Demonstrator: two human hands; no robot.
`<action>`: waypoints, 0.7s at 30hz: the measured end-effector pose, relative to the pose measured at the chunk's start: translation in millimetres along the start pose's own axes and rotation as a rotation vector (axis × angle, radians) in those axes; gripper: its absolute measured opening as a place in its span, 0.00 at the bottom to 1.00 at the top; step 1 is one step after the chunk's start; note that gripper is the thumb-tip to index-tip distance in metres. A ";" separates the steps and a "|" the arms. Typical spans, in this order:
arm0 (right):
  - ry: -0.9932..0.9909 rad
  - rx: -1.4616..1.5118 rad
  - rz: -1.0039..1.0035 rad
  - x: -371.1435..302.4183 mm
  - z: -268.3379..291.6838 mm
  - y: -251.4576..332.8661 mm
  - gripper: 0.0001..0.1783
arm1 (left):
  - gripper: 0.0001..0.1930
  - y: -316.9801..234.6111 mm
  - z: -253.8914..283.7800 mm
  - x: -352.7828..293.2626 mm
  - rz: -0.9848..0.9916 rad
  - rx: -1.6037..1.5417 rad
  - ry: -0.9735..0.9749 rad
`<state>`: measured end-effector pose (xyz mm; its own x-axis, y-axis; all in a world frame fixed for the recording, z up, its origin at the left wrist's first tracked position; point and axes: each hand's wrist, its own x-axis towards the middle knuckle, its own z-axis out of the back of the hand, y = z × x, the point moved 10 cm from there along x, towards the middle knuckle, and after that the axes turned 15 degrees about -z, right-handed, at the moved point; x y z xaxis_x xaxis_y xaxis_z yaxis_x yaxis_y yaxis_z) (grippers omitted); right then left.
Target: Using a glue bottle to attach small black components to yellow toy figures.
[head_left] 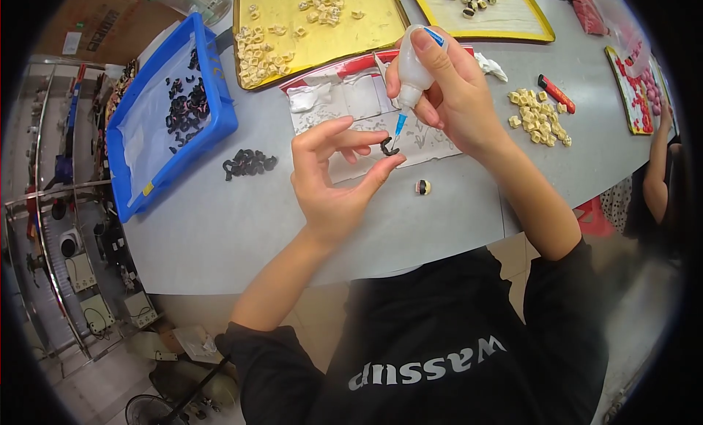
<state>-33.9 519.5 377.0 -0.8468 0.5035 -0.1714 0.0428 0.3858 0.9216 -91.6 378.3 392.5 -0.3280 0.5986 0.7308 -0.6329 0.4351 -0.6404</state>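
Between the thumb and a fingertip of my left hand (333,169) is a small curved black piece (389,147). My right hand (458,95) grips a clear squeeze bottle (416,68), tilted tip down. Its blue needle tip (400,125) reaches the inside of the black piece, touching it or very close. Under both hands lies a white sheet (432,143) marked with grey smears. On the table just below it sits a small cream piece with a black part on it (423,187). A heap of loose black curved pieces (249,163) lies left of my left hand.
At left stands a blue tray (220,106) with black pieces. Yellow trays (366,30) (545,33) at the back hold cream pieces. To the right are a pile of cream pieces (540,117) and a red-and-black marker-like tool (556,94). Another person's arm (656,169) is at far right.
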 end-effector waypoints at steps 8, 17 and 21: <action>-0.008 -0.018 0.004 -0.5 -0.7 -1.0 0.20 | 0.30 0.0 0.1 1.0 -0.010 0.020 0.006; -0.004 -0.034 0.010 -1.3 -1.1 0.5 0.19 | 0.30 -1.4 1.1 1.6 -0.025 0.026 0.011; -0.002 -0.029 0.021 -1.1 -1.8 2.2 0.18 | 0.31 -3.3 2.2 2.7 -0.042 0.033 0.011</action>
<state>-33.9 518.4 379.9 -0.8448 0.5130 -0.1522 0.0454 0.3521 0.9349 -91.9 377.0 397.1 -0.2929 0.5881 0.7539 -0.6686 0.4376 -0.6012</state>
